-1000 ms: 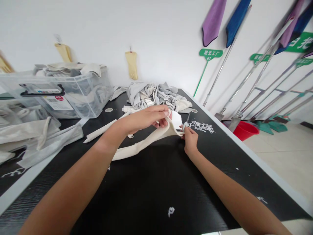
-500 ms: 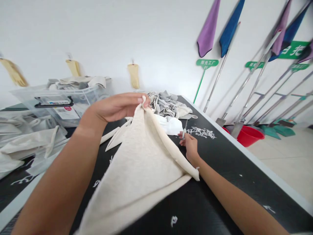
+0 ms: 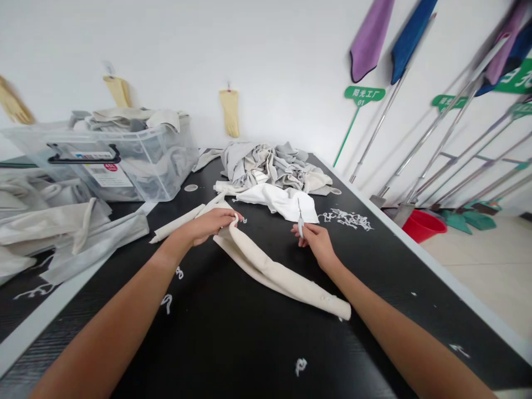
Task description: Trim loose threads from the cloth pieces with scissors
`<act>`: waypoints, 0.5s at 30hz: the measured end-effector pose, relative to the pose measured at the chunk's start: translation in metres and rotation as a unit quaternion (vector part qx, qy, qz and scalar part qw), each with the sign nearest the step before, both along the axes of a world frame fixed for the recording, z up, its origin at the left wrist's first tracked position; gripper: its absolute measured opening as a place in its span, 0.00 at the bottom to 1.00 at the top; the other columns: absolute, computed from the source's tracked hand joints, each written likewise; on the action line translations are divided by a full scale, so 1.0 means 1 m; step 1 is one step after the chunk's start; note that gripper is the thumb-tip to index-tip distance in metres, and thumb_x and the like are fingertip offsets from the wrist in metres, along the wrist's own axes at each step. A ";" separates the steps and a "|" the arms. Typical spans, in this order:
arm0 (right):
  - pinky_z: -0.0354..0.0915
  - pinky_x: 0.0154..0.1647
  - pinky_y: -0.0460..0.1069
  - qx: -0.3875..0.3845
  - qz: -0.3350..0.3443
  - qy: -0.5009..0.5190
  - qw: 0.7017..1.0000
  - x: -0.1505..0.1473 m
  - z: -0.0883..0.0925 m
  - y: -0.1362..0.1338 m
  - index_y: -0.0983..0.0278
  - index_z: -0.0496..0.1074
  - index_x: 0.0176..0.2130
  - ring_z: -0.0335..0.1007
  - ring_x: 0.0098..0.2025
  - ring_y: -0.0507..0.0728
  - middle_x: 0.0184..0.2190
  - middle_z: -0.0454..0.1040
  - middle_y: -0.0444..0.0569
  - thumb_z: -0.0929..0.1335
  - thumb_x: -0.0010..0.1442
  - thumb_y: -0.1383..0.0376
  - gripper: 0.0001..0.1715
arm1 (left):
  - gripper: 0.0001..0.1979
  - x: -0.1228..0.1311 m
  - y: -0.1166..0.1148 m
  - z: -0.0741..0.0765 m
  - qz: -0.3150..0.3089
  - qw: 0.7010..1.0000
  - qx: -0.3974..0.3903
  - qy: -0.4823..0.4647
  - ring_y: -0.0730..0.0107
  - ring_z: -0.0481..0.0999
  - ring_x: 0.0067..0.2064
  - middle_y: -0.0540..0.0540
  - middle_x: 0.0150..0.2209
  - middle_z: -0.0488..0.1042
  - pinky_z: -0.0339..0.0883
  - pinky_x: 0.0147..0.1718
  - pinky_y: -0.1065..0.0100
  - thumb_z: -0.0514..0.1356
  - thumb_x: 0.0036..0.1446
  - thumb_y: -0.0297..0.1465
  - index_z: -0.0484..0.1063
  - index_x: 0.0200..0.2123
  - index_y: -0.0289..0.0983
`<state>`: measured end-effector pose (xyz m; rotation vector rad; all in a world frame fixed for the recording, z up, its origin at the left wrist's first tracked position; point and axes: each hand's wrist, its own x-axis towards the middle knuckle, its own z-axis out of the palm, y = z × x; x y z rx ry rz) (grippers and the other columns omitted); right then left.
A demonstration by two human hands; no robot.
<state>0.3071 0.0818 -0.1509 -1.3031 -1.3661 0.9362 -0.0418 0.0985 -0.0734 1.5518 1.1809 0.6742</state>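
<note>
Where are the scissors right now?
In the head view, the scissors are just right of the middle, held in the person's right hand, by the white cloth and left of the pile of threads.

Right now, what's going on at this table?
Someone is handling fabric at a black table. The left hand pinches one end of a long, folded cream cloth. The right hand holds small metal scissors with pale handles, apart from that cloth. Beyond the hands lie a crumpled white cloth and a heaped pile of grey and cream fabric, with tangled white thread scraps off to the right.
</note>
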 end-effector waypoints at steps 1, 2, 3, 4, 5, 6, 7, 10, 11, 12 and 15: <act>0.62 0.26 0.48 -0.002 0.009 -0.008 1.000 -0.001 0.003 -0.001 0.67 0.85 0.37 0.68 0.23 0.53 0.27 0.79 0.50 0.74 0.60 0.47 0.25 | 0.19 -0.001 -0.001 -0.002 -0.011 1.000 -0.006 -0.021 0.65 0.71 0.39 0.44 0.42 0.77 0.59 0.31 0.71 0.65 0.57 0.43 0.81 0.47 0.38; 0.62 0.26 0.48 -0.005 0.018 -0.016 1.000 -0.002 0.006 -0.003 0.67 0.85 0.37 0.68 0.23 0.53 0.26 0.79 0.50 0.74 0.59 0.47 0.25 | 0.20 -0.001 -0.001 -0.004 -0.018 0.999 -0.012 -0.042 0.64 0.73 0.41 0.44 0.43 0.78 0.61 0.33 0.71 0.66 0.58 0.45 0.82 0.48 0.39; 0.63 0.26 0.48 -0.008 0.027 -0.021 0.999 -0.003 0.011 -0.005 0.66 0.85 0.37 0.68 0.23 0.53 0.26 0.79 0.50 0.74 0.59 0.47 0.25 | 0.21 0.000 -0.002 -0.004 -0.021 0.998 -0.016 -0.059 0.62 0.74 0.43 0.44 0.45 0.79 0.62 0.36 0.70 0.67 0.58 0.46 0.82 0.48 0.39; 0.63 0.26 0.48 -0.013 0.035 -0.022 0.999 -0.004 0.016 -0.008 0.66 0.85 0.36 0.68 0.23 0.52 0.26 0.79 0.50 0.74 0.59 0.47 0.25 | 0.21 0.001 -0.004 -0.005 -0.022 0.997 -0.018 -0.071 0.61 0.75 0.45 0.43 0.47 0.80 0.64 0.38 0.69 0.67 0.58 0.47 0.82 0.47 0.39; 0.62 0.25 0.48 -0.019 0.043 -0.018 0.999 -0.006 0.022 -0.011 0.66 0.85 0.35 0.68 0.23 0.52 0.26 0.79 0.50 0.74 0.59 0.47 0.25 | 0.22 0.003 -0.006 -0.005 -0.020 0.997 -0.016 -0.078 0.59 0.76 0.47 0.43 0.49 0.80 0.65 0.41 0.68 0.67 0.58 0.48 0.83 0.47 0.39; 0.62 0.25 0.48 -0.026 0.049 -0.012 0.998 -0.008 0.028 -0.014 0.66 0.85 0.35 0.68 0.23 0.52 0.28 0.79 0.50 0.75 0.59 0.47 0.24 | 0.22 0.005 -0.009 -0.005 -0.015 0.997 -0.011 -0.079 0.58 0.76 0.50 0.43 0.50 0.81 0.65 0.43 0.67 0.67 0.58 0.49 0.83 0.46 0.39; 0.62 0.24 0.48 -0.033 0.054 -0.008 0.998 -0.011 0.034 -0.018 0.66 0.85 0.35 0.68 0.23 0.51 0.29 0.80 0.50 0.75 0.59 0.46 0.24 | 0.22 0.008 -0.013 -0.004 -0.004 0.997 0.001 -0.076 0.57 0.76 0.51 0.42 0.51 0.81 0.65 0.45 0.66 0.67 0.58 0.49 0.83 0.46 0.39; 0.63 0.24 0.46 -0.051 0.077 0.006 0.996 -0.025 0.050 -0.028 0.65 0.85 0.36 0.69 0.24 0.50 0.33 0.81 0.51 0.74 0.60 0.47 0.23 | 0.21 0.019 -0.024 -0.005 0.033 0.997 0.050 -0.049 0.57 0.77 0.47 0.43 0.46 0.83 0.65 0.42 0.65 0.67 0.58 0.50 0.83 0.42 0.38; 0.63 0.24 0.46 -0.058 0.087 0.012 0.994 -0.032 0.053 -0.031 0.65 0.85 0.37 0.70 0.24 0.50 0.35 0.81 0.51 0.74 0.60 0.48 0.23 | 0.21 0.023 -0.027 -0.006 0.044 0.996 0.069 -0.036 0.59 0.77 0.43 0.44 0.42 0.82 0.64 0.39 0.66 0.68 0.57 0.50 0.83 0.41 0.38; 0.63 0.24 0.45 -0.068 0.094 0.017 0.993 -0.039 0.056 -0.033 0.65 0.85 0.38 0.70 0.25 0.50 0.35 0.81 0.51 0.74 0.61 0.48 0.23 | 0.21 0.028 -0.029 -0.009 0.054 0.994 0.090 -0.023 0.61 0.76 0.40 0.46 0.38 0.82 0.63 0.37 0.66 0.68 0.57 0.50 0.82 0.39 0.38; 0.64 0.23 0.44 -0.098 0.115 0.021 0.988 -0.063 0.057 -0.029 0.64 0.84 0.38 0.71 0.25 0.50 0.35 0.80 0.50 0.75 0.59 0.48 0.22 | 0.20 0.040 -0.027 -0.021 0.098 0.984 0.151 0.002 0.62 0.75 0.37 0.47 0.34 0.80 0.62 0.36 0.66 0.68 0.57 0.49 0.82 0.37 0.38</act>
